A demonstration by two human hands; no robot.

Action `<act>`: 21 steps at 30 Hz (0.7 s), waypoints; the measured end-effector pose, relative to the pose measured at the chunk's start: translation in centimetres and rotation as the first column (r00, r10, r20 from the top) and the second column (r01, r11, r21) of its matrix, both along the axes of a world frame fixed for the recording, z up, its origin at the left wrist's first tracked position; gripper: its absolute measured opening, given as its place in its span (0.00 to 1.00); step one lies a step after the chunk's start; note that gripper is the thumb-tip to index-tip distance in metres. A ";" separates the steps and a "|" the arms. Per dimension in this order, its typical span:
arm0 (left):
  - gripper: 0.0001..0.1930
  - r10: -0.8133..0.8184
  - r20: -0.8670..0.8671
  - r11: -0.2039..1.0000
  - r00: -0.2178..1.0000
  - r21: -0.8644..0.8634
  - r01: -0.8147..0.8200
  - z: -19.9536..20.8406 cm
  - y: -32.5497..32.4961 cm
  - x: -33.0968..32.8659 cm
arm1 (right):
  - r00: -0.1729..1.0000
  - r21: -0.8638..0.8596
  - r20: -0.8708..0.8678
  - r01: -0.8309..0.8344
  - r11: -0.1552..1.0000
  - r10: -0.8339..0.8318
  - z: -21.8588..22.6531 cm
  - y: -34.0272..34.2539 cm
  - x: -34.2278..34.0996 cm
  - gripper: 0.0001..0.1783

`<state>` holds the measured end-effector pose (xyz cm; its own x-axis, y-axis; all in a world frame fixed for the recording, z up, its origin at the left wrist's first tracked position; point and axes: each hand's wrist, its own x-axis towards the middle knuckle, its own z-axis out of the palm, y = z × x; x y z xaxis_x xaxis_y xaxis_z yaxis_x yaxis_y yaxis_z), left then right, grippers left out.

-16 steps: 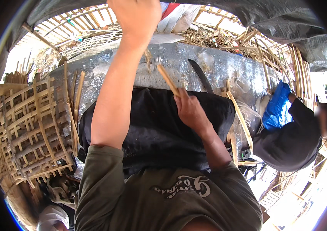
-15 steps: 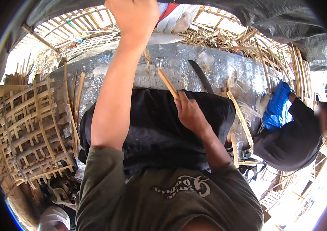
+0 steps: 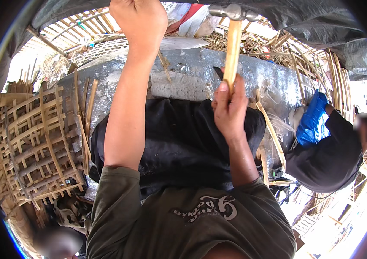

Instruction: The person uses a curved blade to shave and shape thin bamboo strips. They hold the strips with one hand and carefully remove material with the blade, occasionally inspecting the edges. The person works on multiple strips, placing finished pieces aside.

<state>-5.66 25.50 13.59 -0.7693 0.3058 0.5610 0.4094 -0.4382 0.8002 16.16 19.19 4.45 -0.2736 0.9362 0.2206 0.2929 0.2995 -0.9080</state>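
My right hand point(image 3: 231, 105) grips a hammer point(image 3: 231, 52) by its pale wooden handle. The metal head points up and away from me, at the top of the view. Raised at the upper left, my left hand point(image 3: 141, 19) is closed in a fist; whatever it holds is hidden at the picture's edge. Beside my left forearm a thin frayed strip point(image 3: 165, 64) hangs over a grey stone block point(image 3: 177, 86). A dark curved blade point(image 3: 219, 72) shows just behind my right hand, mostly covered by it. Black cloth point(image 3: 179, 138) lies across my lap.
A woven bamboo lattice point(image 3: 41, 146) stands at the left. Bamboo strips point(image 3: 272, 134) lean on the right. Another person point(image 3: 326, 159) in dark clothes sits there, a hand at a blue plastic bag point(image 3: 314, 118). A second person's head point(image 3: 58, 241) shows lower left. Dark sheeting hangs overhead.
My right hand has swung up and to the right, bringing the hammer's head into view and covering most of the blade. The left fist has shifted slightly left and down.
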 end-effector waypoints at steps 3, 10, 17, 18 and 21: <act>0.30 0.015 -0.045 1.000 0.999 -0.003 -0.016 0.0 0.2 0.3 | 0.988 0.122 0.149 -0.070 0.990 0.051 -3.4 -1.4 -0.9 0.11; 0.30 -0.099 0.120 0.994 0.988 0.056 0.093 -0.2 -0.1 -0.3 | 0.928 -0.036 0.290 -0.235 0.971 0.235 -5.3 -1.3 1.3 0.11; 0.30 -0.159 0.209 0.987 0.965 0.041 0.154 0.3 -1.2 -0.4 | 0.996 -0.164 -0.030 -0.093 0.982 0.089 -1.5 -0.9 -0.7 0.12; 0.30 -0.174 0.211 0.985 0.962 0.039 0.170 0.4 -1.2 -0.5 | 0.995 -0.171 -0.063 -0.082 0.982 0.072 -1.5 -1.0 -1.2 0.13; 0.31 -0.168 0.143 0.986 0.975 0.013 0.168 0.1 -1.3 -0.6 | 0.949 -0.007 0.225 -0.225 0.974 0.221 -4.2 -1.0 -1.1 0.12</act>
<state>-6.24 24.19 13.69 -0.7793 0.4368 0.4493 0.2115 -0.4915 0.8448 15.08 18.17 0.23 -0.5189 0.8421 0.1470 0.4108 0.3965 -0.8210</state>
